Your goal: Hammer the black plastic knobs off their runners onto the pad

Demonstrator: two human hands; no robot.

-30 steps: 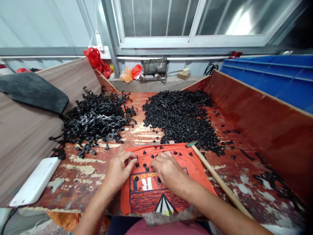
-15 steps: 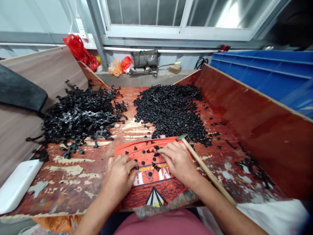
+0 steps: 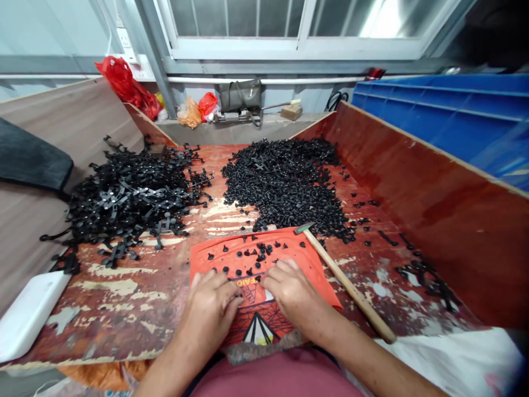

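On an orange cloth (image 3: 326, 286) with printed lettering lie several small black studs (image 3: 260, 257), with round heads and short stems. My left hand (image 3: 210, 303) is over the cloth's left side, its thumb and forefinger pinched around a small dark piece that barely shows. To the right, my right hand (image 3: 293, 295) rests low over the print, fingers bent and closed together. A black stud is at its fingertips, and the fingers mostly hide the grip. A hammer (image 3: 347, 281) with a wooden handle lies along the cloth's right edge, its head on the cloth.
A large heap of black studs (image 3: 285, 187) spreads behind the cloth. Left of it is a pile of black linked strips (image 3: 132, 193). A white box-shaped object (image 3: 33, 314) lies front left. Wooden boards (image 3: 413, 193) wall the worn red table (image 3: 124, 298); a blue crate (image 3: 446, 121) stands right.
My right hand has drawn back toward me from the studs, and my left hand has moved slightly nearer and rightward. Several studs have shifted on the cloth. The view has tilted slightly.
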